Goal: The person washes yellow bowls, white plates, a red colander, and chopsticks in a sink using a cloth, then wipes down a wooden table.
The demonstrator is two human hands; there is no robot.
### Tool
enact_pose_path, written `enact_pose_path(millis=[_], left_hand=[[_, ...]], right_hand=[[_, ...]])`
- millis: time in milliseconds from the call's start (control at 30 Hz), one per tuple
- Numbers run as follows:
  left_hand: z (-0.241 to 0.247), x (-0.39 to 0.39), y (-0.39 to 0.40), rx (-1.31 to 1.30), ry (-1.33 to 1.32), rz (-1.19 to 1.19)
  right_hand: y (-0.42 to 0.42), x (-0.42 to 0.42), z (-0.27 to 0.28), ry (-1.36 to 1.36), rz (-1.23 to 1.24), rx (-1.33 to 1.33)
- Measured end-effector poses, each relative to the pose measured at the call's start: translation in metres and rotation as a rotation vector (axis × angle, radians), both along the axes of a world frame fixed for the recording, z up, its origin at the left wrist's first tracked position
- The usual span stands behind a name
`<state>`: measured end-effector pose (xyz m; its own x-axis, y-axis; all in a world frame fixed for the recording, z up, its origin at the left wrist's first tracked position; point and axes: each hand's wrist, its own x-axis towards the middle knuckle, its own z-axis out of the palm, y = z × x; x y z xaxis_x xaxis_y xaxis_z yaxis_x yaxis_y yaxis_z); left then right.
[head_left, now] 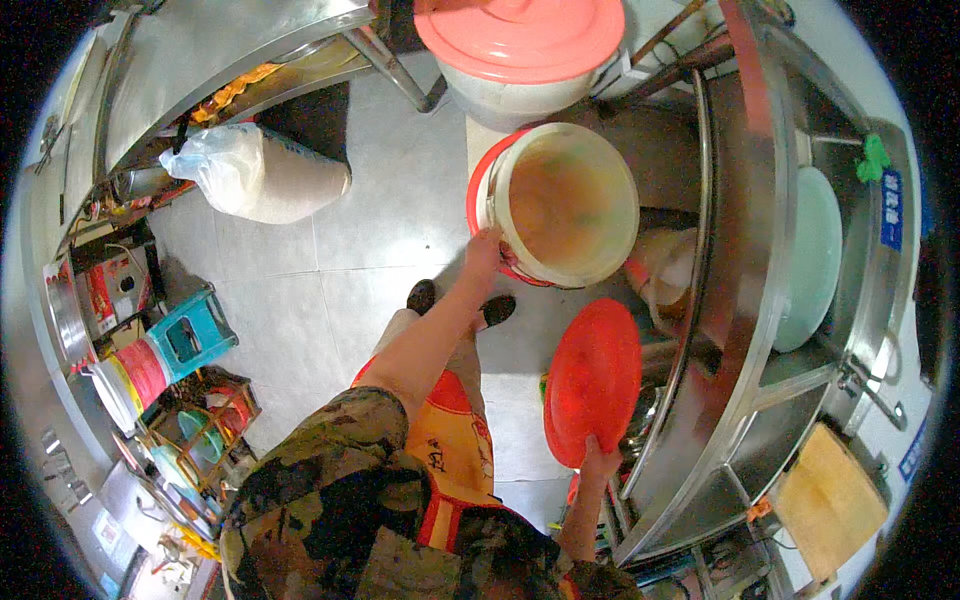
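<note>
A cream plastic bucket [574, 206], with its mouth facing up toward me, is gripped at its near left edge by my left hand [489, 251]. Its inside looks brownish and blurred; whether that is liquid or staining I cannot tell. Behind its left edge shows a red plastic rim [475, 191], mostly hidden. Lower right, my right hand [598, 459] holds a red round plastic lid or shallow basin [594, 379] by its near edge. The red piece is tilted on edge, apart from the bucket.
A large white tub with a pink lid [521, 34] stands ahead. Along the right runs a stainless-steel sink unit [739, 405] with a front rail. A filled plastic sack [270, 176] lies on the tiled floor at left, near a turquoise stool [191, 337] and shelving.
</note>
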<state>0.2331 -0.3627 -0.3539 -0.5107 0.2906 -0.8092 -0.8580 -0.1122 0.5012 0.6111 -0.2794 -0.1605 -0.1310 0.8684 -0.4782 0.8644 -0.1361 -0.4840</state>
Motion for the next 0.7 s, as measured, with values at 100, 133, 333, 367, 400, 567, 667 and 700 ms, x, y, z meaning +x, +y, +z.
enact_pose_path(millis=[100,133,333,367,400,567,667,700], left_hand=[[0.041,0.004,0.013,-0.206,0.11,-0.101],[0.028,0.01,0.014,-0.19,0.198,-0.045],[-0.086,0.008,0.007,-0.35,0.39,-0.225],[-0.076,0.0,0.009,-0.304,0.226,-0.166],[-0.055,-0.011,0.011,-0.261,0.065,-0.113],[0.032,-0.036,-0.035,-0.014,-0.019,-0.037],[0.04,-0.048,-0.055,0.065,-0.131,0.048],[0.039,-0.053,-0.058,0.111,-0.165,0.079]], right_hand=[[0.0,-0.021,0.03,0.055,-0.052,-0.006],[0.0,-0.023,0.036,0.031,-0.052,0.005],[0.015,-0.053,0.055,0.12,0.021,-0.026],[0.014,-0.047,0.053,0.099,0.035,-0.01],[0.013,-0.04,0.049,0.08,0.043,0.005],[-0.003,-0.07,0.072,0.076,-0.069,-0.025],[0.002,-0.074,0.067,-0.097,-0.097,-0.037],[0.002,-0.068,0.061,-0.063,-0.087,-0.043]])
